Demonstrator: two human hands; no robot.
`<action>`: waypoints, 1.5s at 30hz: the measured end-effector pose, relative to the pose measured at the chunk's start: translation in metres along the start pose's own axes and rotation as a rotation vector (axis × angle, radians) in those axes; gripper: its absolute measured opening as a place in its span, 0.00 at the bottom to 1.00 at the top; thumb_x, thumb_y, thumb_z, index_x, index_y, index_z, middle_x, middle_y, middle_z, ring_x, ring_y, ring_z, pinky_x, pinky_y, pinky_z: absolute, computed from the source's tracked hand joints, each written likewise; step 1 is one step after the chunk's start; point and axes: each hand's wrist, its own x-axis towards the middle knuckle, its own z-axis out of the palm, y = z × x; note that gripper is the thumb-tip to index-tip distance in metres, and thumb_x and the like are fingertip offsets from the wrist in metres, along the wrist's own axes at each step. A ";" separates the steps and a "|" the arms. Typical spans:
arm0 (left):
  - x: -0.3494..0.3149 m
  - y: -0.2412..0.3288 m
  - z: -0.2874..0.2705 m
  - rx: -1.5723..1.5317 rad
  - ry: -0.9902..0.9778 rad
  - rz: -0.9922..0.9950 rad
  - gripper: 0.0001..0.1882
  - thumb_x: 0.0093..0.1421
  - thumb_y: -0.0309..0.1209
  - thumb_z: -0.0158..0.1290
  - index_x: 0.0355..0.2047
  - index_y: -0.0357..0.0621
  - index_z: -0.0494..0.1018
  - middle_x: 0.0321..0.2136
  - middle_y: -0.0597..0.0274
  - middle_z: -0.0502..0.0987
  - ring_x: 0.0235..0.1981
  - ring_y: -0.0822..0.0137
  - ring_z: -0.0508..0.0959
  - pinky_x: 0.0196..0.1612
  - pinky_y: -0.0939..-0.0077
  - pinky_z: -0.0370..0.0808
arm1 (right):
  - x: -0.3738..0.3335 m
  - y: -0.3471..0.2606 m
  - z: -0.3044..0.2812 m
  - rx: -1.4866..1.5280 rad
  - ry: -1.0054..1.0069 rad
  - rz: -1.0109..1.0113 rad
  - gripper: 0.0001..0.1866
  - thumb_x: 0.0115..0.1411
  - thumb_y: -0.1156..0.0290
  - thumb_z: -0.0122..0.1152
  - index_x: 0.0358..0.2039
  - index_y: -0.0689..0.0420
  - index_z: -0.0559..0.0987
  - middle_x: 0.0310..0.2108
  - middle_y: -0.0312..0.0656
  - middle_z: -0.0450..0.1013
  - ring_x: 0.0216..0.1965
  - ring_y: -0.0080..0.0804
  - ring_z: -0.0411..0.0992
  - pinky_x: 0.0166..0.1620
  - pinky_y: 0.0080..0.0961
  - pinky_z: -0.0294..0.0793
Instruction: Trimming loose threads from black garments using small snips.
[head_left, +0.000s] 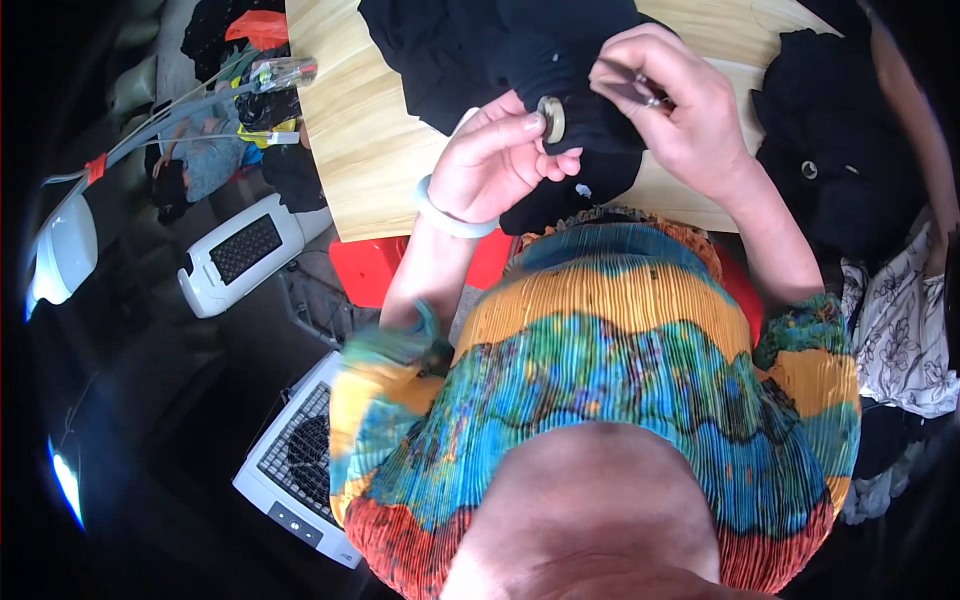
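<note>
My left hand (490, 165), wearing a pale bangle, pinches black cloth (470, 60) beside a round beige button (553, 119). The thumb rests against the button's edge. Close by on the right, my right hand (690, 110) is closed around small dark thread snips (627, 84). Their blades point left toward the cloth, a little apart from the button. The black cloth spreads over the far part of the table and hangs down between my hands. A small white scrap (583, 190) clings to its lower part.
The wood-grain table (345, 130) has red plastic (365, 270) below its near edge. At right lies another black garment (830, 120), beside a co-worker's arm (910, 100). On the left are a lamp (68, 250), a white appliance (245, 255) and a grilled unit (295, 460).
</note>
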 end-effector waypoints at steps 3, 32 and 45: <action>-0.001 -0.004 -0.001 -0.031 -0.107 0.023 0.13 0.54 0.24 0.41 0.40 0.34 0.63 0.33 0.53 0.71 0.33 0.57 0.74 0.34 0.71 0.73 | -0.001 -0.003 -0.004 0.034 0.056 0.157 0.05 0.46 0.82 0.53 0.26 0.61 0.69 0.24 0.33 0.66 0.21 0.14 0.60 0.24 0.10 0.59; -0.013 -0.014 0.028 0.249 0.033 0.338 0.11 0.51 0.22 0.47 0.36 0.36 0.65 0.28 0.51 0.72 0.28 0.63 0.75 0.29 0.77 0.73 | -0.003 -0.034 -0.011 0.007 -0.076 -0.208 0.15 0.33 0.86 0.57 0.28 0.62 0.75 0.31 0.43 0.68 0.21 0.22 0.69 0.19 0.12 0.65; -0.016 -0.010 0.027 0.226 0.028 0.208 0.09 0.50 0.16 0.45 0.33 0.38 0.65 0.26 0.50 0.73 0.28 0.62 0.76 0.39 0.56 0.71 | 0.001 -0.025 -0.019 0.121 -0.014 0.017 0.09 0.42 0.85 0.52 0.26 0.61 0.70 0.25 0.36 0.66 0.21 0.15 0.61 0.21 0.09 0.56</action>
